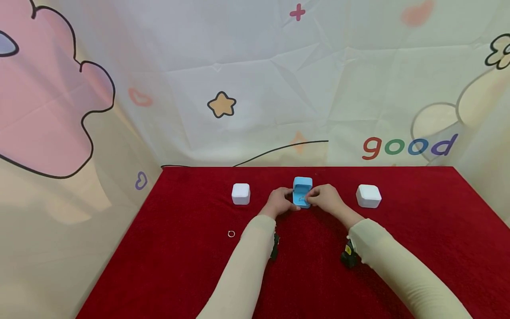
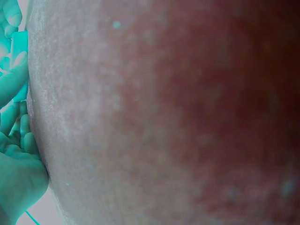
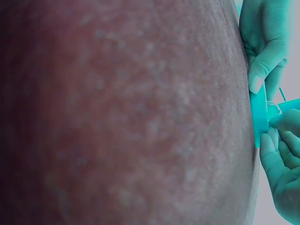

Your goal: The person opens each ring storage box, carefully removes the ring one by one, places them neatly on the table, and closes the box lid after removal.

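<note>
Left hand (image 1: 280, 201) and right hand (image 1: 327, 198) meet at an open blue box (image 1: 302, 189) on the red cloth (image 1: 311, 270): the left grips its side, while the right pinches what looks like a small ring (image 1: 304, 198) at it. One white box (image 1: 241, 194) stands to the left, another white box (image 1: 368, 196) to the right. A loose ring (image 1: 229, 234) lies nearer the person.

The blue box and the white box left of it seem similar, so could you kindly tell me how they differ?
The blue box is open, its lid raised; the white box is closed. The left grip holds the blue box, while neither grip touches the white box. Both have rounded corners and rest on the red cloth.
</note>
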Demonstrator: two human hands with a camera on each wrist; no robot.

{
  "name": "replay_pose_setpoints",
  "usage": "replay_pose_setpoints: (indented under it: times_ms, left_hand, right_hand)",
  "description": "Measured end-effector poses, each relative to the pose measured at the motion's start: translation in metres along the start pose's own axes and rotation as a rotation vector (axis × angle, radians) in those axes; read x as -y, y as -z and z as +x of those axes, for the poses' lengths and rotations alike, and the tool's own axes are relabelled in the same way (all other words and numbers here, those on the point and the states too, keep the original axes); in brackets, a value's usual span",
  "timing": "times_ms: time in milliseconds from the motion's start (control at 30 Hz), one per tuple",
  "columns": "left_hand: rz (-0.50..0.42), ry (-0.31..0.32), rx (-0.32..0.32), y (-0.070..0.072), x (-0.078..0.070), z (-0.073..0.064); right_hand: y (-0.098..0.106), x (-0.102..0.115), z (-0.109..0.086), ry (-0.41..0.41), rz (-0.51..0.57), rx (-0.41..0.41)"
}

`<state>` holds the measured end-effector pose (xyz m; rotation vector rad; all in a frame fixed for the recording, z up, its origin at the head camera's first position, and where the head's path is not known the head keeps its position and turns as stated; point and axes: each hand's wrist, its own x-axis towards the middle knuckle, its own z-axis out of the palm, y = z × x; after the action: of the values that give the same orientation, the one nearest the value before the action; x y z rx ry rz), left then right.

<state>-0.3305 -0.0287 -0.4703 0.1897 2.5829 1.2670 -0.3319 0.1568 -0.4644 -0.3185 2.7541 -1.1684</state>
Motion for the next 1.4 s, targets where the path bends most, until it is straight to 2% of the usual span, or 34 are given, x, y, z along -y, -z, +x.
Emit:
replay_pose_setpoints:
  times_ms: [333, 900, 1400]
  left_hand:
    - [0.031, -0.011, -0.007, -0.0021, 0.003, 0.0052]
    - [0.01, -0.022, 0.0, 0.0006, 0.0008, 0.0014]
    - [0.026, -0.002, 0.001, -0.0004, 0.0013, 0.0035]
  right_hand:
    - [0.0008, -0.0012, -0.0009, -0.018, 0.048, 0.005]
    - [0.0004, -0.0021, -0.0022, -0.046, 0.1, 0.0]
    - [-0.0014, -0.0039, -0.0028, -0.05, 0.146, -0.013]
